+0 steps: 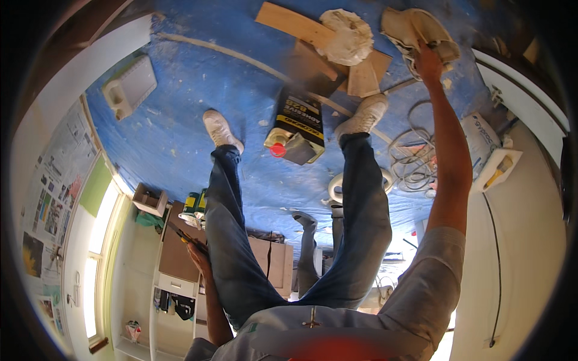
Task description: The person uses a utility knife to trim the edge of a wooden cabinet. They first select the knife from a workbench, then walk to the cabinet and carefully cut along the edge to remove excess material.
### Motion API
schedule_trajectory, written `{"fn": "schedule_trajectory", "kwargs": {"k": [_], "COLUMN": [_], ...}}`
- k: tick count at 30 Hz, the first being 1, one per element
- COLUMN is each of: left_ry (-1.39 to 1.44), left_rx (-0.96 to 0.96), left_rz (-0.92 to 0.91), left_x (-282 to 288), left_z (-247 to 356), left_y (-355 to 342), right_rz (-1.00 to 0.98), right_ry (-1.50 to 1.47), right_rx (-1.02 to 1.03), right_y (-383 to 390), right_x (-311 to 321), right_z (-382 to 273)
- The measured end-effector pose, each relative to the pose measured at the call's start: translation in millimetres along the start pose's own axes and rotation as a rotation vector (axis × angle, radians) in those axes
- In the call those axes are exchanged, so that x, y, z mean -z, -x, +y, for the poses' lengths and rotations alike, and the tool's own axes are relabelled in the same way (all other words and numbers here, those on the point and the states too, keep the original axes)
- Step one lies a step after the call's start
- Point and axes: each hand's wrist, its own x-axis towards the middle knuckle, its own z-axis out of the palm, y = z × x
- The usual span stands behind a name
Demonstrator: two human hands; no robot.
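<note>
My right arm stretches out to the far right, where my right hand is closed on a beige cloth bag lying on the blue floor sheet. Its fingertips are partly lost in the folds. Beside my left thigh, my left hand is wrapped round a long dark hand tool with a yellow-orange part; its exact kind is too small to make out. Between my feet stands a black and yellow adhesive can with a red cap, a grey flap lying against it.
Wooden boards and a crumpled whitish bundle lie near the bag. A coiled grey cable rests right of my leg, near a white sack. A white plastic jug lies at left. Another person's legs show behind me.
</note>
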Motion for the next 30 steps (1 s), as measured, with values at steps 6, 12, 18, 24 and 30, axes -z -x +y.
{"fn": "schedule_trajectory", "kwargs": {"k": [6, 12, 18, 24, 30], "left_ry": [0.103, 0.330, 0.424, 0.451, 0.465], "left_rx": [0.010, 0.103, 0.161, 0.211, 0.233], "left_rz": [-0.023, 0.034, -0.028, -0.012, -0.020], "left_x": [5, 16, 33, 46, 48], "left_z": [5, -15, -40, -90, -118], "left_y": [-8, -25, -49, -67, -66], "right_rz": [0.068, 0.178, 0.090, -0.115, 0.104], "right_ry": [-0.071, -0.138, -0.315, -0.454, -0.445], "right_rx": [-0.050, 0.075, 0.368, 0.534, 0.749], "right_y": [30, 106, 156, 102, 66], "right_x": [51, 148, 205, 160, 72], "right_z": [-17, -62, -228, -413, -618]}}
